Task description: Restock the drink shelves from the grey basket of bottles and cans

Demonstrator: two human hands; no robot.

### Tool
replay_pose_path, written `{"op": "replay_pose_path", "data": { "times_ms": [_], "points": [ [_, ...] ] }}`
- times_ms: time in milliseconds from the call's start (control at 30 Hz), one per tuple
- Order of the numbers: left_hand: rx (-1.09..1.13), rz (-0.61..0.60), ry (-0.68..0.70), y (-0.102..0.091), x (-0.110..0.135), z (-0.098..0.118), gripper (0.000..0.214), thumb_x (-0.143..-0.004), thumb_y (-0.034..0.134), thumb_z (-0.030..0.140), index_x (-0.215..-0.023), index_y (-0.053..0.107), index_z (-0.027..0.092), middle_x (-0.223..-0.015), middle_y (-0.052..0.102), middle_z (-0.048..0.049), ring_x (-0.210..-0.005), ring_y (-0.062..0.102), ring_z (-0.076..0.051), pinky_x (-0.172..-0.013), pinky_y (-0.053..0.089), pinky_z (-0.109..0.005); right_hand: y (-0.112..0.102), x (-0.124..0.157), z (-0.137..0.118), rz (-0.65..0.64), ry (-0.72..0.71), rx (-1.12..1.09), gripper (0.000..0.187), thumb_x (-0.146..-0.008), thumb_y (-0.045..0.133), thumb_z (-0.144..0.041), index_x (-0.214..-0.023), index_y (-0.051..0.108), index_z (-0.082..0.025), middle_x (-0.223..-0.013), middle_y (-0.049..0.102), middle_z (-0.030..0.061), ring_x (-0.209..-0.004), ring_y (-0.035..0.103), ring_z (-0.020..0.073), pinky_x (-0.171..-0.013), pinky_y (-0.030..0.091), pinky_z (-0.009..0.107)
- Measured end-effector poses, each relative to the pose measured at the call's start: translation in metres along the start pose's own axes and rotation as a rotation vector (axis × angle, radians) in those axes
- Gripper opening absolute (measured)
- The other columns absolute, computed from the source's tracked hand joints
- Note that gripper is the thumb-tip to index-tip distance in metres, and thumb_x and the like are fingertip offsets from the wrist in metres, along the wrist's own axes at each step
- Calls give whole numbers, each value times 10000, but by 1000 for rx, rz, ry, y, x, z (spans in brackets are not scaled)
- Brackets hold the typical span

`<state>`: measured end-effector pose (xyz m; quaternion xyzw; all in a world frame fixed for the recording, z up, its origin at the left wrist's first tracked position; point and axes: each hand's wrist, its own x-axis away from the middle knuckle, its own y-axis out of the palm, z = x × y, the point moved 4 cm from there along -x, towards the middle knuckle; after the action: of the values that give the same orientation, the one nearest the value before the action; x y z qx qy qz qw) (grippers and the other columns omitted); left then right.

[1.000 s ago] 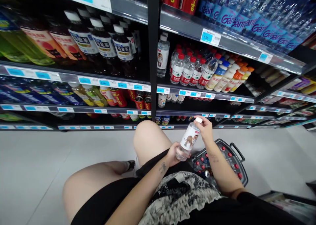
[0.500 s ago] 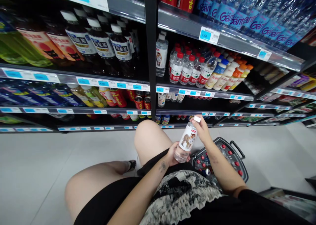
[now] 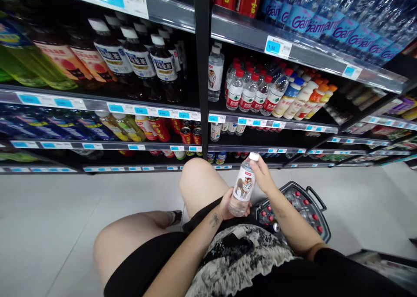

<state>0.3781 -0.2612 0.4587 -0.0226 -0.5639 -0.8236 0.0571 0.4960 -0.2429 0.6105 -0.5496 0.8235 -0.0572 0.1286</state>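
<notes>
A clear water bottle [image 3: 243, 186] with a white cap and a tiger on its label is held over my lap, tilted slightly to the right. My left hand [image 3: 227, 206] is wrapped round its lower part, with fingertips showing past the far side. Up at the neck, my right hand [image 3: 262, 172] grips the bottle just under the cap, thumb along the front. Beside my right forearm, a dark shopping basket [image 3: 322, 219] stands on the floor, holding several red-capped bottles and a can [image 3: 276, 227]. Part of the basket is hidden by my arm and clothes.
Black shelves ahead carry red-capped water bottles [image 3: 235, 90], a matching tiger-label bottle [image 3: 215, 75], dark tea bottles [image 3: 164, 62] and blue-label water bottles [image 3: 299, 17]. Price tags line the shelf edges [image 3: 234, 117]. My bent knee [image 3: 198, 175] is close to the lowest shelf. Pale floor tiles [image 3: 140, 188] lie below.
The bottle has turned a little more upright, its label facing me more squarely. My right hand has shifted slightly left with the cap. The view has swung slightly left.
</notes>
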Motion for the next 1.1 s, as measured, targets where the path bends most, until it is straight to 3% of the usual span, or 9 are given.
{"op": "replay_pose_path", "data": {
  "times_ms": [333, 567, 733, 933, 1100],
  "points": [
    [19, 9, -12, -4, -1, -2, 754, -873, 353, 673, -848, 737, 24, -752, 701, -161, -638, 644, -226, -600, 448, -311, 2, -2, -1, -18, -10, 21, 406, -906, 586, -572, -1054, 576, -194, -983, 649, 31, -884, 587, 167, -837, 458, 285],
    [18, 8, 10, -6, -5, -5, 741, -877, 342, 664, -855, 733, 35, -790, 702, -163, -648, 645, -233, -619, 449, -320, -2, -3, 3, -27, 50, 38, 642, -612, 851, -540, -1056, 530, -205, -973, 664, 43, -841, 625, 182, -782, 512, 301],
    [14, 18, 10, -9, -8, -7, 755, -880, 342, 673, -855, 725, 22, -758, 696, -174, -644, 643, -236, -627, 439, -326, -4, -1, 2, -33, 79, 31, 632, -603, 863, -493, -1069, 549, -204, -986, 665, 46, -853, 635, 184, -800, 522, 310],
    [51, 67, 50, -7, -9, -7, 727, -876, 358, 688, -854, 715, 55, -792, 704, -162, -630, 634, -228, -621, 431, -320, 3, 1, -3, -106, 49, 18, 747, -660, 852, -438, -1297, 535, -209, -1049, 673, 50, -884, 631, 171, -845, 509, 302],
    [101, 170, 164, 1, -14, -2, 618, -885, 402, 610, -876, 696, 66, -776, 684, -143, -613, 613, -217, -609, 427, -318, -1, 3, 5, -150, 96, 191, 655, -656, 850, -464, -1185, 588, -179, -1027, 696, 57, -877, 647, 190, -813, 511, 310]
  ]
}}
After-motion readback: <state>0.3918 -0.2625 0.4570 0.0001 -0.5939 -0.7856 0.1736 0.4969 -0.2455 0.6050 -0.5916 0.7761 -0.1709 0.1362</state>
